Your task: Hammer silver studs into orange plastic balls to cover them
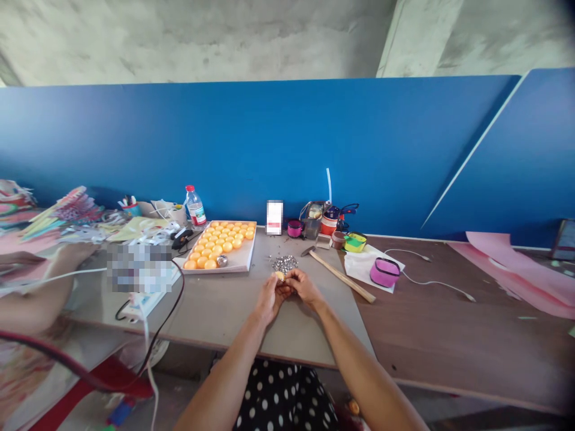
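Observation:
Above the grey board, my left hand [270, 299] has its fingers closed round a small yellow-orange ball [280, 276]. My right hand [305, 288] meets it from the other side, fingertips pinched against the ball; whatever is between them is too small to make out. Just beyond my hands lies a loose pile of shiny silver studs [284, 263]. To the left stands a shallow white tray [243, 257] with rows of orange balls [218, 248], and one silver-covered ball [222, 261] sits at its near edge.
A hammer [341, 275] lies right of the pile. Behind are a phone [274, 218], small containers [330, 225] and a bottle [196, 208]. A purple pouch [385, 272] rests on white paper. At left are cables [179, 293], a power strip [148, 302] and another person's arm [40, 296].

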Motion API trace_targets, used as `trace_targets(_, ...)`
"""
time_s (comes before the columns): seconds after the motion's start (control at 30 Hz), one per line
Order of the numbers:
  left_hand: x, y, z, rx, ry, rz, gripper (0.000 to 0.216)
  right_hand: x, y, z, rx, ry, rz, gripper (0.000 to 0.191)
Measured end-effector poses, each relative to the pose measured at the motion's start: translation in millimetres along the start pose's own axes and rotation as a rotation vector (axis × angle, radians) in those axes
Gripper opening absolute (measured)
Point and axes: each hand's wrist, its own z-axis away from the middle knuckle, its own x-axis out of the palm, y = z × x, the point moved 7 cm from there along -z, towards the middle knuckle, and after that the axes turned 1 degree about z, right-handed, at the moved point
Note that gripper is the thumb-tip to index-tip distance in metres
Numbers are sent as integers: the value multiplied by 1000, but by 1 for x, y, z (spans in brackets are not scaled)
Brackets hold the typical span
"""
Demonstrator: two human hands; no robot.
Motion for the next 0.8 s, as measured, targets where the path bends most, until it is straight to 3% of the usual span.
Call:
trace_targets(0.3,0,-1,-1,55,-10,-37,24,1,0,0,-4,46,66,14)
trace_targets(0.43,-3,-4,-3,-57,1,48,28,-2,-3,-2,-29,38,-2,17)
trace_targets(0.5,-7,-4,-3,-100,32,108,32,-12,-6,-4,-81,98,36,18)
trace_targets(0.63,-11,-1,-4,-115,57,175,34,-40,-17,0,-191,347,517,17)
trace_targets(0.8,-13,-1,-4,-122,40,211,34,-38,-14,6,-41,307,1149,33)
